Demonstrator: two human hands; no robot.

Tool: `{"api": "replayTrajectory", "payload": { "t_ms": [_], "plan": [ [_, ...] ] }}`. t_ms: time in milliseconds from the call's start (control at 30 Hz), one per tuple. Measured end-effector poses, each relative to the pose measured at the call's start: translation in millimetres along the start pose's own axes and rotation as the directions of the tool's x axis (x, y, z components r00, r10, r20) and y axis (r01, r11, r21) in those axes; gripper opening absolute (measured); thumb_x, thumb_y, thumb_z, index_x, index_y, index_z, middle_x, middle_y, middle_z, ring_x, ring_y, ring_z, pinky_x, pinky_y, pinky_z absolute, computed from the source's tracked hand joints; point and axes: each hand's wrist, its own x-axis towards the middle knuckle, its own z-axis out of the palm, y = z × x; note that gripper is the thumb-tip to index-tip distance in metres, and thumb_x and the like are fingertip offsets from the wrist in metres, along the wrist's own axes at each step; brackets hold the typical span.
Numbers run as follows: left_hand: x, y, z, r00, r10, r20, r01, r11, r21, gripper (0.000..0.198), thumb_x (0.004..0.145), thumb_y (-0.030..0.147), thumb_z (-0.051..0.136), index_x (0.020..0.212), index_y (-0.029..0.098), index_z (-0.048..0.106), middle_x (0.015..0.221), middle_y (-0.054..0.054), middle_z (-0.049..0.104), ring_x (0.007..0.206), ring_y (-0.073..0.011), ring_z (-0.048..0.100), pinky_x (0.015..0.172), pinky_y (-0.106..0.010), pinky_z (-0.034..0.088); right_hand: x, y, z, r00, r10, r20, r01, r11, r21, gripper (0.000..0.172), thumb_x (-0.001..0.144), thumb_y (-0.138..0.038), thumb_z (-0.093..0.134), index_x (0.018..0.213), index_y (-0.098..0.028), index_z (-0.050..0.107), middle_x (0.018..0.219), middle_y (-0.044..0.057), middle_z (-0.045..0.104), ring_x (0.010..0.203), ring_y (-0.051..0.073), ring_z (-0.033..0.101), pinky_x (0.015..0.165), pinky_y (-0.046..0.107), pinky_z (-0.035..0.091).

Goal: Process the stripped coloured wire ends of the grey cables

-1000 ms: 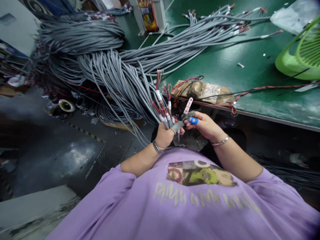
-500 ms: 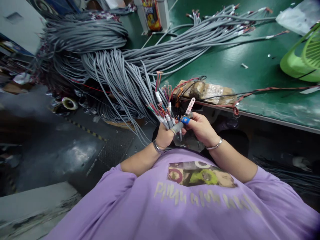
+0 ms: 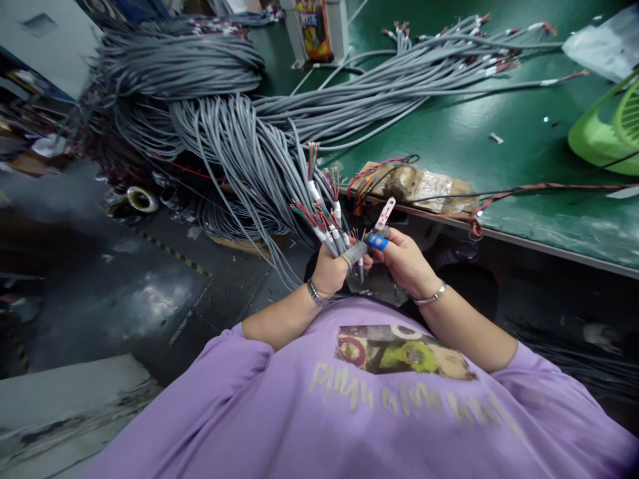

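My left hand (image 3: 330, 271) is closed round a bunch of grey cables (image 3: 339, 245) with white-wrapped ends. Thin coloured wires (image 3: 319, 214) fan out from those ends, upward and away from me. A grey wrapping covers my left thumb, which presses across the cables. Close beside it, my right hand (image 3: 410, 265) is closed in a pinch by one cable's short wire ends, with blue tape (image 3: 377, 241) round the thumb. A pinkish-white flat strip (image 3: 386, 213) with a hole at its tip sticks up behind the right fingers. What those fingers grip is hidden.
Long grey cables (image 3: 239, 140) hang over the green table (image 3: 524, 140) from a large coil (image 3: 190, 63). A taped block (image 3: 434, 189) with red and black cords lies at the table's edge. A green plastic basket (image 3: 599, 140) stands at the right.
My right thumb has drawn slightly to the right, away from the left thumb. My left hand keeps its hold on the cables. The whole view has shifted a little.
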Motion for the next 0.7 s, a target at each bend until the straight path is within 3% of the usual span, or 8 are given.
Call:
{"api": "replayTrajectory", "payload": {
  "t_ms": [133,300,533,700],
  "plan": [
    [-0.8,0.8,0.1,1.000,-0.012,0.006,0.012,1.000,0.025,0.043,0.067,0.055,0.082,0.070,0.015,0.068,0.062,-0.005,0.073,0.052,-0.0168,0.068,0.056,-0.030,0.060,2.4,-0.8,2.7,0.994,-0.004,0.105,0.005,1.000,-0.005,0.027,0.079,-0.041,0.079,0.081,-0.019,0.065,0.058,-0.003,0.062,0.051,0.012,0.055,0.054,0.026,0.041],
    [-2.2,-1.6,-1.2,0.999,0.039,0.026,-0.040,0.998,0.045,0.039,0.072,0.051,0.081,0.069,0.015,0.068,0.062,-0.005,0.072,0.053,-0.0162,0.068,0.056,-0.029,0.059,1.7,1.0,7.5,0.998,-0.025,0.050,0.024,0.999,0.036,0.030,0.076,-0.042,0.082,0.076,-0.018,0.063,0.054,-0.004,0.060,0.047,0.010,0.053,0.051,0.026,0.041],
    [-3.8,-6.8,3.0,0.993,0.069,-0.095,-0.069,0.998,0.006,0.039,0.072,0.054,0.079,0.075,0.017,0.068,0.065,-0.002,0.073,0.053,-0.0159,0.068,0.056,-0.029,0.060,-2.7,5.0,17.9,0.997,-0.007,-0.082,0.017,0.992,0.126,0.035,0.070,-0.041,0.086,0.079,-0.019,0.061,0.056,-0.006,0.058,0.048,0.008,0.050,0.052,0.024,0.041],
    [-2.4,-6.1,3.1,0.994,0.044,-0.097,-0.046,0.999,-0.019,0.040,0.070,0.054,0.081,0.076,0.017,0.067,0.064,-0.002,0.073,0.054,-0.0163,0.069,0.056,-0.029,0.060,-1.5,6.7,15.6,1.000,-0.016,-0.017,0.018,0.991,0.131,0.031,0.074,-0.042,0.083,0.081,-0.020,0.062,0.055,-0.007,0.054,0.051,0.009,0.050,0.054,0.025,0.041]
  ]
}}
